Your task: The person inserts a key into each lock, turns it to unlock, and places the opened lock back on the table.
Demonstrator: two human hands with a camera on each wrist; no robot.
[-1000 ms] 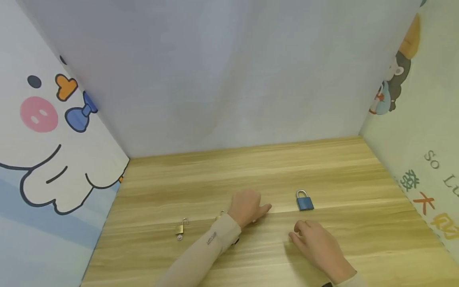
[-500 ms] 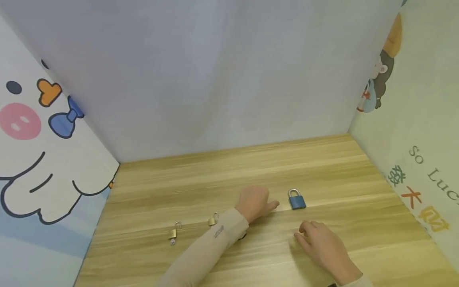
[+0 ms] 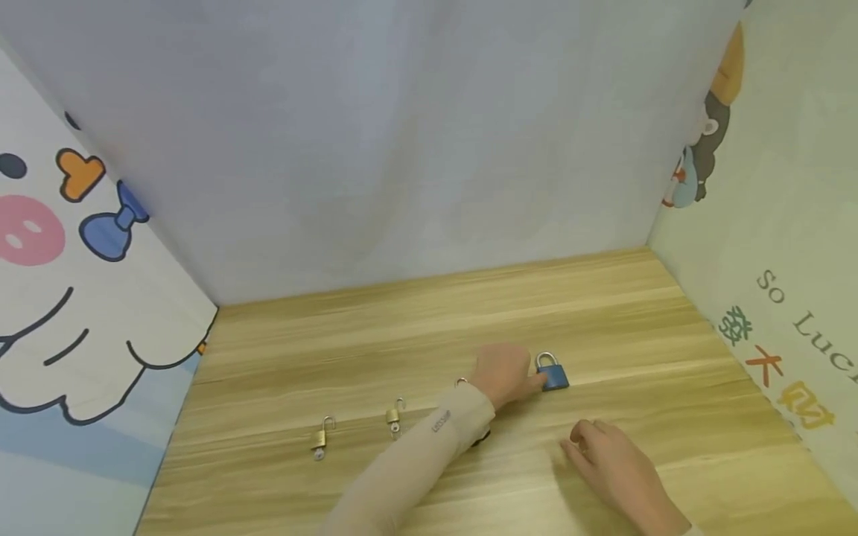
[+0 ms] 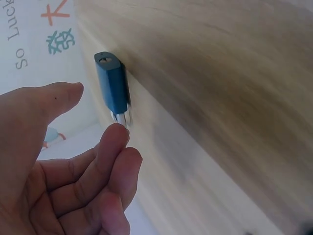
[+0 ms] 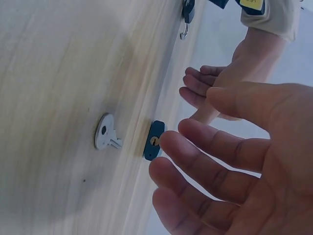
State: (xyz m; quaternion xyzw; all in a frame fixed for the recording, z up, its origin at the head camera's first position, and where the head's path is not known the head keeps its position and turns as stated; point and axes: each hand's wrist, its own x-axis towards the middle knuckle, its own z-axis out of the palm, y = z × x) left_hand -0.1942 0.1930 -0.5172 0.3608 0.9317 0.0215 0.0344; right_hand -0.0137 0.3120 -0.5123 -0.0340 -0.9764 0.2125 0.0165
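Note:
A blue padlock point(image 3: 553, 377) with its silver shackle closed lies on the wooden table. My left hand point(image 3: 504, 374) is right beside it, thumb overlapping its edge in the head view. In the left wrist view, thumb and loosely bent fingers are spread apart with nothing held, and the padlock point(image 4: 112, 85) is just past the fingertips. My right hand point(image 3: 618, 465) hovers nearer the front, its fingers relaxed around nothing. A silver key point(image 5: 105, 132) rests on the table close to it in the right wrist view; the head view does not show this key.
Two small brass padlocks, the left point(image 3: 319, 439) and the middle point(image 3: 392, 415), lie with shackles open and keys inserted. Another shackle point(image 3: 461, 381) peeks out behind the left sleeve point(image 3: 429, 447), its body hidden. Printed walls point(image 3: 771, 186) and a plain back wall point(image 3: 429, 149) enclose the table.
My left hand has moved right, up to the blue padlock. Its sleeve now uncovers the middle brass padlock and another shackle. The right hand stays nearly still; the head view has shifted slightly.

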